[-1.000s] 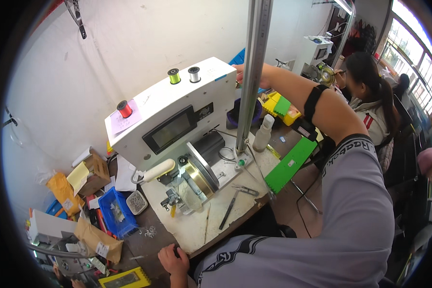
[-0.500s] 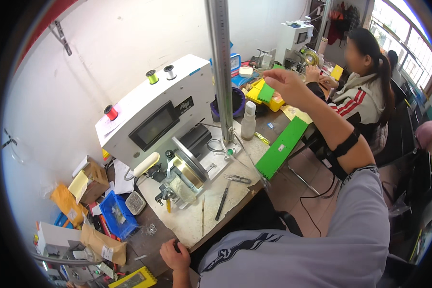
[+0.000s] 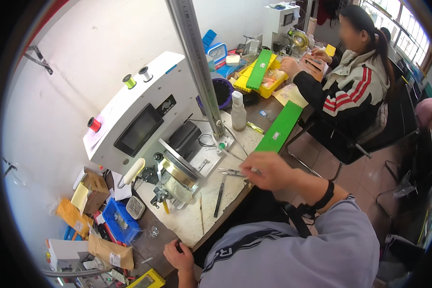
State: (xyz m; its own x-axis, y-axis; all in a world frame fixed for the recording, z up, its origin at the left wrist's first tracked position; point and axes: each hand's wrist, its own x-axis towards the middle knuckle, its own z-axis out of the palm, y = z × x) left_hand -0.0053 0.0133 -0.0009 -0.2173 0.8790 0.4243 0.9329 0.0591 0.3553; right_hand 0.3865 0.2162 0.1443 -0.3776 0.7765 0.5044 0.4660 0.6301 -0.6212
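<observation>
My right hand is over the front edge of the workbench, its fingers drawn together and slightly blurred; whatever they may pinch is too small to make out. It partly covers thread snips on the worn bench mat. A black pen-like tool and a thin stick lie to their left. By the bench's front edge at lower left rests my left hand, fingers curled, their inner side hidden. Beyond the tools stands a white winding machine with a brass-coloured drum.
A metal post rises beside a clear bottle. The long green board lies at right; another green board lies across a yellow tray. A co-worker sits far right. A blue bin is at left.
My right hand has come down and toward me from above the yellow tray to the bench's front edge. The view has shifted; the left hand stays at the edge.
</observation>
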